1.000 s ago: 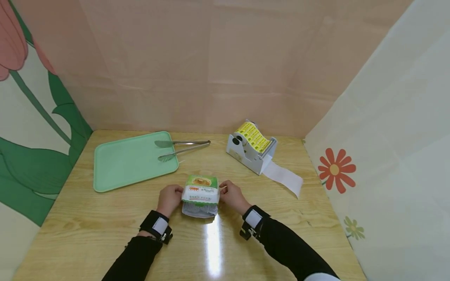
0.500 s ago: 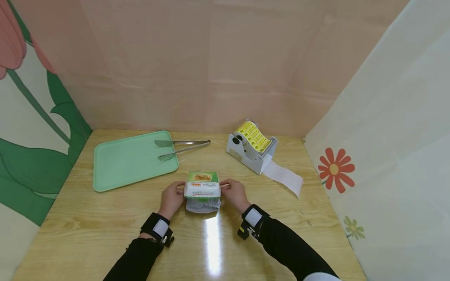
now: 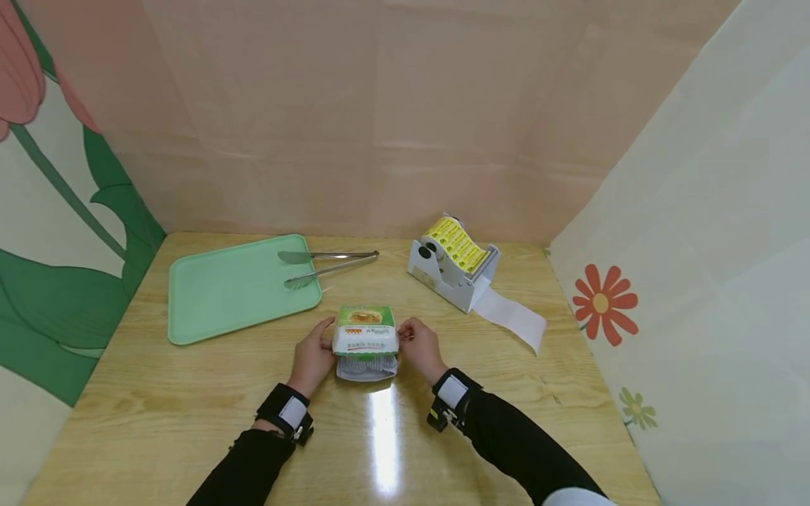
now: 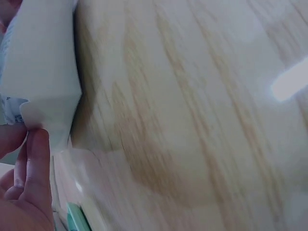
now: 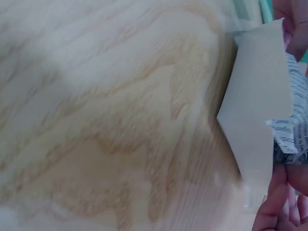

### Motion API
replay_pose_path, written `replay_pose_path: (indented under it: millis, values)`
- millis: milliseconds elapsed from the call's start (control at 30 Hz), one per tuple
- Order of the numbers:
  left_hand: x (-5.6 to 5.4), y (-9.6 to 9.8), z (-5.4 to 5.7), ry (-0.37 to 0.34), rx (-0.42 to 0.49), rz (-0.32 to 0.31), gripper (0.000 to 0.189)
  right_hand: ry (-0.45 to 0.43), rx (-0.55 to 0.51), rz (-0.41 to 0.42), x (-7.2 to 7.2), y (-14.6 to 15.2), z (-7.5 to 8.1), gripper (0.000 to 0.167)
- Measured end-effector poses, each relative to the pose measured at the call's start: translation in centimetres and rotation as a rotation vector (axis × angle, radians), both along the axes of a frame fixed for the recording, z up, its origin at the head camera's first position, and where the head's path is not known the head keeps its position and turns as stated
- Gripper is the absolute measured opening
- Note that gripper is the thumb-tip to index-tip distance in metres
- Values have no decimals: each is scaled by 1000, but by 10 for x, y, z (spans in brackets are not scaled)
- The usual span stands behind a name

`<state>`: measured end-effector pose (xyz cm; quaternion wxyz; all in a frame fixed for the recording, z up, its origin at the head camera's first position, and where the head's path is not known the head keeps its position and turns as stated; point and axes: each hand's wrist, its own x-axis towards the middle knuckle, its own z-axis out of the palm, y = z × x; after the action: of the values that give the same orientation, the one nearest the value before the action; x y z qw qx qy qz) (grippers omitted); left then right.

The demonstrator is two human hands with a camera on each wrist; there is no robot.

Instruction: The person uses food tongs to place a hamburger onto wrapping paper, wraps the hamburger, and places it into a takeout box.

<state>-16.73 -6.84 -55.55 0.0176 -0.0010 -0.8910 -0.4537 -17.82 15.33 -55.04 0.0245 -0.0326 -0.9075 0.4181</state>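
Observation:
A white and green burger box (image 3: 365, 330) stands on the table, its lid lowered but gaping at the front. Striped, printed wrapping paper (image 3: 373, 367) shows in the gap; what it wraps is hidden. At the box's left side, my left hand (image 3: 313, 362) pinches a side flap between thumb and finger, as the left wrist view shows at the white box wall (image 4: 43, 57). My right hand (image 3: 422, 351) holds the opposite side; in the right wrist view its thumb and finger meet at the corner of the box wall (image 5: 257, 82).
A mint green tray (image 3: 240, 292) lies at the back left, with metal tongs (image 3: 342, 256) resting across its right edge. A label dispenser (image 3: 452, 263) with a yellow label roll stands at the back right, its white strip (image 3: 511, 318) trailing onto the table.
The box has shifted slightly away from me and to the right, and its lid has tipped a little. Both hands have followed along its sides; the left index finger now reaches farther up.

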Motion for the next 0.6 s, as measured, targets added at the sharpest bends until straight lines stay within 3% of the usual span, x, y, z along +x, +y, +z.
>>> replay_pose_path:
  millis: [100, 300, 400, 500, 600]
  values:
    - [0, 0, 2, 4, -14, -20, 70, 42, 45, 37, -1, 1, -1, 9]
    - [3, -4, 1, -38, 26, -75, 74, 34, 65, 84, 0, 2, -3, 5]
    - [6, -8, 2, -55, 70, -98, 67, -26, 11, 89, 1, 4, -2, 9]
    - [8, -10, 3, -136, 214, -115, 59, -97, -65, 79, 3, 6, 0, 16]
    - [9, -11, 6, -209, 299, -78, 46, -133, -133, 70, 6, 7, 1, 23]
